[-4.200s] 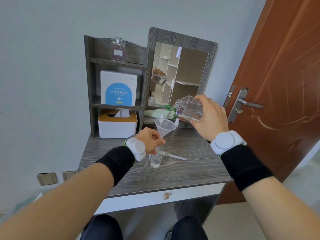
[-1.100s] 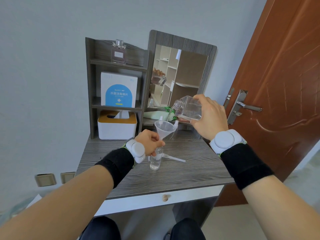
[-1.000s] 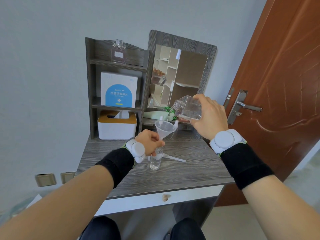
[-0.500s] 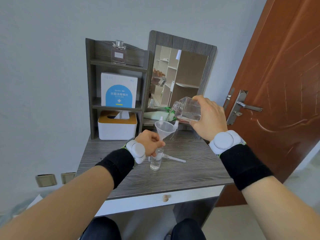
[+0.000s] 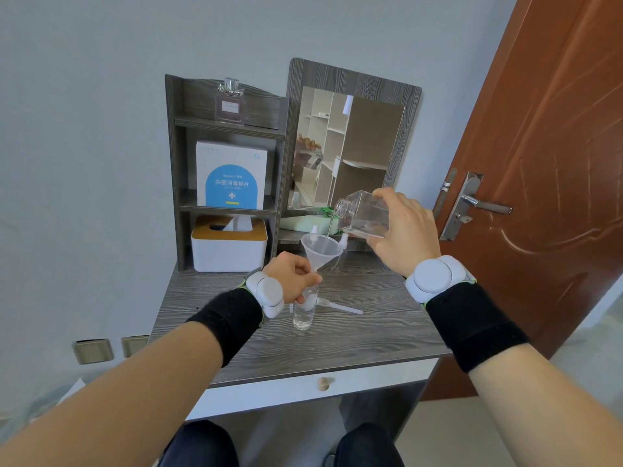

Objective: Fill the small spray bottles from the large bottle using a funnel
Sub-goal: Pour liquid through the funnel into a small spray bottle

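The person's left hand [image 5: 291, 278] is curled round the neck of the small spray bottle [image 5: 304, 310], pinching the funnel [image 5: 321, 251] stem where it enters the bottle. The bottle stands near the middle of the grey dressing table [image 5: 377, 335]. The right hand [image 5: 406, 230] is wrapped round the square clear large bottle [image 5: 363, 214], tipped mouth-down to the left, and a thin stream [image 5: 331, 224] drops into the funnel bowl. From where I stand, overflow is the main worry. The left hand hides the upper part of the small bottle, so I cannot tell how high the liquid has risen, and the person may not see it either. If the stem sits snug in the neck, trapped air could also back liquid up into the bowl. The stream lands toward the far side of the funnel, so a slight drift of the right wrist, or a steeper tip that throws the stream further, would likely send it over the rim onto the wood. The wide funnel looks top-heavy on so slim a bottle, and a loosened pinch could let both topple. The removed spray head [image 5: 338, 306] lies just behind the bottle, where a spill would wet it. Two white-capped bottles [image 5: 344, 240] stand close behind the funnel and could be knocked when the large bottle comes down.
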A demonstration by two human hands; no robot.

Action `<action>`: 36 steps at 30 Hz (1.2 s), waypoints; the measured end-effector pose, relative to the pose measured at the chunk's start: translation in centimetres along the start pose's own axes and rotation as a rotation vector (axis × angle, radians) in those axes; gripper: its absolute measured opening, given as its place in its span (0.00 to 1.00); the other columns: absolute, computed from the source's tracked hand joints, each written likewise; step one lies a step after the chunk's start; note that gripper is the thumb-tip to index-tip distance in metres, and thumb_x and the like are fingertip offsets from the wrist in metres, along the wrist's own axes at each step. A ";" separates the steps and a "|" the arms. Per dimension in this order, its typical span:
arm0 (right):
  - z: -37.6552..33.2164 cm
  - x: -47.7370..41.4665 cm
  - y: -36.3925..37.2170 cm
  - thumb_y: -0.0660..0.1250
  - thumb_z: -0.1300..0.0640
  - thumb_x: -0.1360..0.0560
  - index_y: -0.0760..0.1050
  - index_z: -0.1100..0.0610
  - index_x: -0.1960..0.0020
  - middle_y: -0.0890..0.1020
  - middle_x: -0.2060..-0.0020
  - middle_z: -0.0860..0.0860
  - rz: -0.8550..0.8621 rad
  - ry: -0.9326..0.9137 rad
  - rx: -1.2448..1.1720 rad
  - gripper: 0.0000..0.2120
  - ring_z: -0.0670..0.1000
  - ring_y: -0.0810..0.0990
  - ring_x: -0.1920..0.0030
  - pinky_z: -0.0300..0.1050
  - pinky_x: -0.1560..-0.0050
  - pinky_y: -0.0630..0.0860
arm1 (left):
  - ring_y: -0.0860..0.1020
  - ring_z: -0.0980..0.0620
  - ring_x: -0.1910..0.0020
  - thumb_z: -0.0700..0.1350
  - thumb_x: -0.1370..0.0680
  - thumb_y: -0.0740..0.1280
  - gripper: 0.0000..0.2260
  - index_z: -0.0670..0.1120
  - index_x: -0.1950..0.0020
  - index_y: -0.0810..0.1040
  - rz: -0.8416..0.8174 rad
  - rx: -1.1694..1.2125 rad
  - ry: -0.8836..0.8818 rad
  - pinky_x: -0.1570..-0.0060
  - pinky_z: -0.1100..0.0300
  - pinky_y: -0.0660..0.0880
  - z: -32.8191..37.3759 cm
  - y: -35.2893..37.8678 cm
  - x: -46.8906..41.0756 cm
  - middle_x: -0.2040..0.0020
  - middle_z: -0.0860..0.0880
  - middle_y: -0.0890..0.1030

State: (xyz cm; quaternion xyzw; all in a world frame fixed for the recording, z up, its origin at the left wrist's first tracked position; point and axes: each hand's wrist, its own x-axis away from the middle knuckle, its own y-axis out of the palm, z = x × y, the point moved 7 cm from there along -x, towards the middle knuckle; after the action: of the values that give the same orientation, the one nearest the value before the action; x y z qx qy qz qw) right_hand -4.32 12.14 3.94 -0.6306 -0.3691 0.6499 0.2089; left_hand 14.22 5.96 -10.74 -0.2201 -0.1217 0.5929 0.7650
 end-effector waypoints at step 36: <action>7.5 10.6 12.3 0.81 0.60 0.35 0.69 0.59 0.37 0.77 0.44 0.52 -0.510 0.652 -0.708 0.32 0.53 0.77 0.44 0.44 0.52 0.73 | 0.84 0.47 0.69 0.50 0.23 0.72 0.17 0.35 0.54 0.81 0.019 -0.145 0.018 0.63 0.51 0.82 1.8 -1.3 0.5 0.60 0.42 0.84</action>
State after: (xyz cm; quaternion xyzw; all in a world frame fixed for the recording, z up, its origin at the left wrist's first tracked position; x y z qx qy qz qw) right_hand -10.45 10.47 -12.73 -0.7216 -0.6230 0.1854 0.2384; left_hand 14.62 6.56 -8.60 -0.2816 -0.1552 0.5879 0.7423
